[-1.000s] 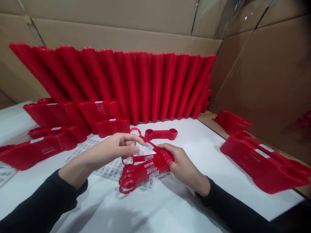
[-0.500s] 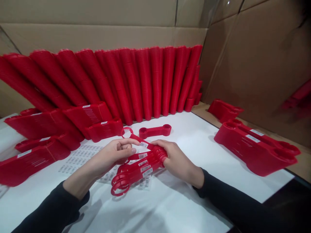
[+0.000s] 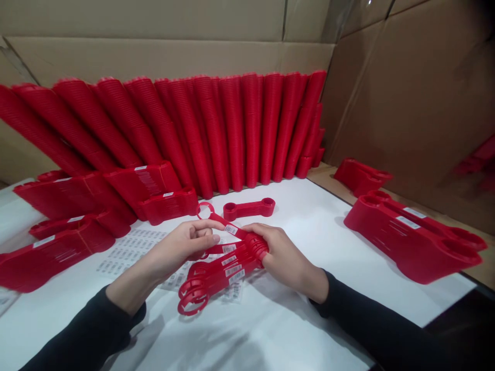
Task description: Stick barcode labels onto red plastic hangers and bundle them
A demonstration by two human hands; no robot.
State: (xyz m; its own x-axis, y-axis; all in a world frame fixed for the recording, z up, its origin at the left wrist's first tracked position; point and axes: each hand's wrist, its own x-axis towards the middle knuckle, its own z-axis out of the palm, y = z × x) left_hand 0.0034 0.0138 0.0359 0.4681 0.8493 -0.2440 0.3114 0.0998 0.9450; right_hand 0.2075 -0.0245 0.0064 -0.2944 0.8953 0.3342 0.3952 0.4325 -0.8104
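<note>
My right hand (image 3: 282,252) is wrapped round the near ends of several fanned red plastic pieces (image 3: 222,273), which have ring-shaped ends and white barcode labels. The topmost piece points up and left, its open ring (image 3: 205,210) lying apart from the others. On that piece, my left hand's (image 3: 193,239) index finger touches beside its barcode label (image 3: 231,229); thumb and index are apart and nothing is held between them. Under the hands lie sheets of barcode labels (image 3: 126,252), partly covered.
Tall leaning stacks of red pieces (image 3: 234,134) line the cardboard wall (image 3: 174,59). Labelled stacks stand at the left (image 3: 58,247) and right (image 3: 410,237). A small red stack (image 3: 249,208) lies just beyond my hands on the white table surface (image 3: 309,216).
The whole view has shifted slightly, so things sit a little further right. My left index finger still rests by the top label, and my right hand keeps its hold.
</note>
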